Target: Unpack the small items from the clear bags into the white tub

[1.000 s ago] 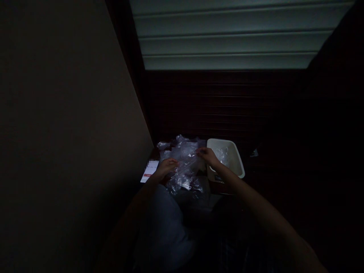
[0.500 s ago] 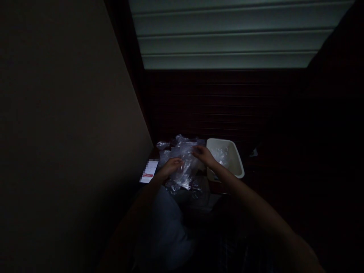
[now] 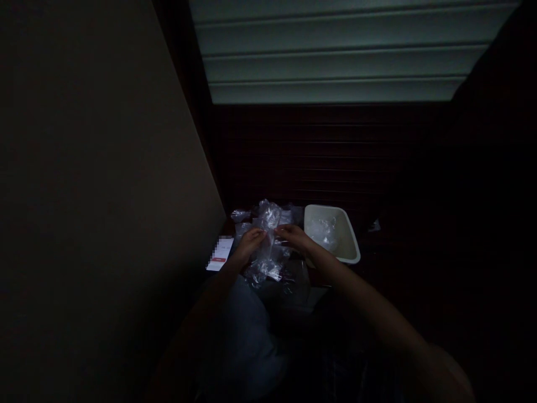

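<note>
Right hand (image 3: 296, 237): shifted closer to left hand (image 3: 248, 244) since a second ago.
Tabletop (image 3: 319, 277): dark, below slatted panelling (image 3: 302, 157).
Plastic bags (image 3: 260, 271): heaped from far edge to near edge.
White tub (image 3: 347, 238): at the right edge, holding clear plastic (image 3: 324, 229).
Clear bag (image 3: 271, 216): bunched between both hands, over the heap.
Phone (image 3: 221, 254): at the left edge.
Fingers (image 3: 257, 232): nearly closed on both hands, pinching clear bag.

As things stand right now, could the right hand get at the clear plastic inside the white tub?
Probably yes: the right hand is close beside the open white tub, and nothing visible covers the clear plastic inside. It is at the plastic pile, though, and may need to let go first.
</note>
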The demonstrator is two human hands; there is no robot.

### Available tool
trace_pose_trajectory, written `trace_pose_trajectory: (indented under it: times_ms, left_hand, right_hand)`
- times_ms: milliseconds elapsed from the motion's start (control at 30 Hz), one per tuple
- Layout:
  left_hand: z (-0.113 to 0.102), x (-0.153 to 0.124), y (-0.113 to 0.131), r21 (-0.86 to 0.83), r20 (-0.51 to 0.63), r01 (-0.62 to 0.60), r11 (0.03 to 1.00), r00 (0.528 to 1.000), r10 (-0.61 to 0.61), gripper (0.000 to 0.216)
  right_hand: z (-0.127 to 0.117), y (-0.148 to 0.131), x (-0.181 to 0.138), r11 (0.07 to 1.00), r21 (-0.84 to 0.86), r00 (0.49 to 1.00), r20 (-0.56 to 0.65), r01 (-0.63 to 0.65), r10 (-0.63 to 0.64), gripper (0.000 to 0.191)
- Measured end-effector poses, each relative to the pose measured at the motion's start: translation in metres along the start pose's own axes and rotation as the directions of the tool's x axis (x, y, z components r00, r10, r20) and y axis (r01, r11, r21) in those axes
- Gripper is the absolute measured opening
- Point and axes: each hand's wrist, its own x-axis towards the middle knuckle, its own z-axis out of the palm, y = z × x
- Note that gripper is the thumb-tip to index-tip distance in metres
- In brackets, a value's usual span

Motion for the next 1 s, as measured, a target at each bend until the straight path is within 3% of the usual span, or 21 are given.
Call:
trace_pose_trajectory:
  times_ms: [200,467,667,833,1000]
  left_hand:
    - [-0.002,-0.003,0.0,0.079,0.07,-0.026,0.997,0.997,0.02,0.029]
    - [-0.001,-0.001,0.002,0.012,0.089,-0.017,1.0,0.996,0.015,0.039]
    - [-0.001,0.0,-0.001,0.018,0.091,-0.014,1.0,0.996,0.013,0.023]
    - [-0.002,0.001,-0.002,-0.018,0.024,-0.059,0.998,0.998,0.059,0.017]
    - [-0.003,0.004,0.001,0.079,-0.036,-0.153,0.985,0.987,0.156,0.013]
  right_hand:
    - [0.003,0.004,0.004,0.986,0.043,0.984,-0.082,0.163,-0.159,0.038]
    - [0.0,0.001,0.002,0.976,-0.04,0.974,-0.062,0.215,-0.217,0.031]
    - [-0.003,0.006,0.002,0.956,-0.094,0.96,-0.026,0.276,-0.28,0.021]
    - [-0.006,0.002,-0.003,0.847,-0.245,0.881,0.085,0.472,-0.466,0.008]
    - [-0.012,0.001,-0.005,0.777,-0.362,0.853,0.124,0.515,-0.508,0.023]
